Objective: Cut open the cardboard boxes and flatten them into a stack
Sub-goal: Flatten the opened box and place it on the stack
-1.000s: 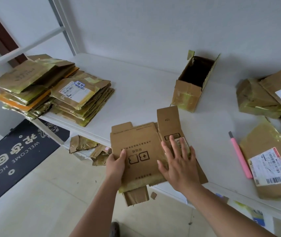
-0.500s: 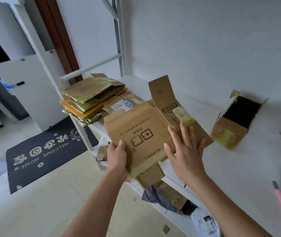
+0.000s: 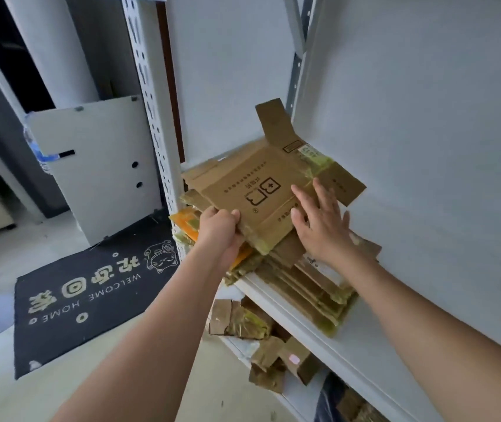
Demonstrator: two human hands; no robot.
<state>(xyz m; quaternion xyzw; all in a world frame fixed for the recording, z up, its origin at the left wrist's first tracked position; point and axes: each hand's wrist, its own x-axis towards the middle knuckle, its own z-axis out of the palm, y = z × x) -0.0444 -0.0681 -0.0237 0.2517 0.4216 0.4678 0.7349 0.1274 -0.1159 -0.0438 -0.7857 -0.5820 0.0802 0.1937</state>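
Fingers (image 3: 324, 194) of the right hand (image 3: 322, 226) lie spread and flat on the flattened box (image 3: 261, 190), mid-frame. Left hand (image 3: 220, 228) pinches its near corner, thumb on top. Box sits atop the stack (image 3: 307, 287) at the shelf (image 3: 365, 345) end, one flap upright against the wall. Risk: the stack overhangs the shelf edge; uneven pressure could tip or slide sheets onto the doormat (image 3: 85, 287) side.

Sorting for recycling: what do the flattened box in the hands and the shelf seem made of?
Flattened box: brown cardboard, matte, with creased flaps and glossy yellowish tape along its edges. Shelf: probably white painted metal or coated board, smooth; the perforated upright suggests metal.
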